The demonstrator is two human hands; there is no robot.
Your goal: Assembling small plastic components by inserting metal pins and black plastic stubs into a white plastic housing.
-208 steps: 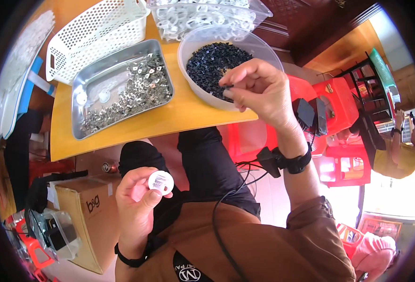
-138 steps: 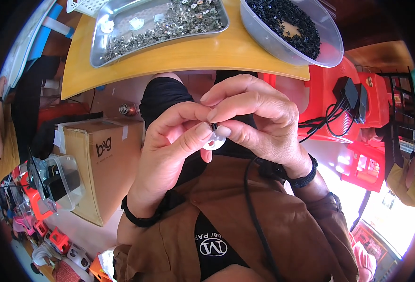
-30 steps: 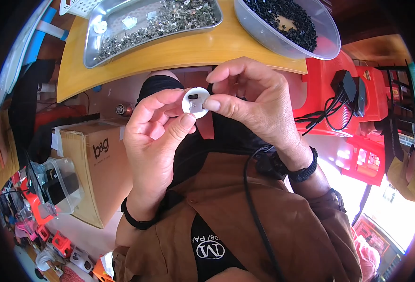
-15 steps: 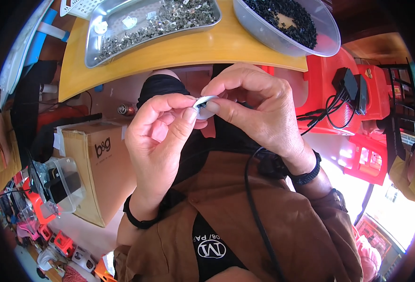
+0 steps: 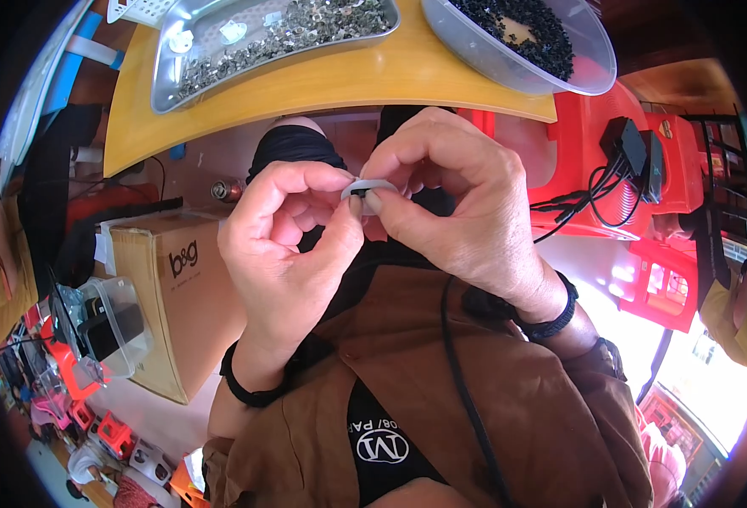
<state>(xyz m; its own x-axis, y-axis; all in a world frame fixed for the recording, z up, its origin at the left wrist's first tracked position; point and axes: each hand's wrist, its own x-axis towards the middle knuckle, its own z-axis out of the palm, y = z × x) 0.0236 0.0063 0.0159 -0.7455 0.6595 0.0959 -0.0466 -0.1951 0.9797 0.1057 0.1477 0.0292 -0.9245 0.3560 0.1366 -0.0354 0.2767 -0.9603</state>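
Between my hands, above my lap, is a small white rounded piece [image 5: 373, 184], seen nearly edge-on. A tiny black part [image 5: 359, 192] shows against it, partly covered by my thumbs. My left hand [image 5: 276, 241] pinches the piece's left side between thumb and forefinger, its other fingers curled. From the opposite side, my right hand [image 5: 475, 199] pinches it too, thumb pressed in close to the black part. How the two parts fit together is hidden by the fingertips.
Ahead is a yellow table [image 5: 441, 80] bearing a metal tray [image 5: 280, 74] of small metal clips and a clear plastic tub [image 5: 475, 44] of small black parts. A cardboard box [image 5: 204, 288] stands at left; red plastic stools [image 5: 589, 182] with black cables [image 5: 598, 190] are at right.
The white piece has tilted to a flatter, more edge-on angle. My left thumb has moved right, closer to the right thumb, and the black part shows more plainly.
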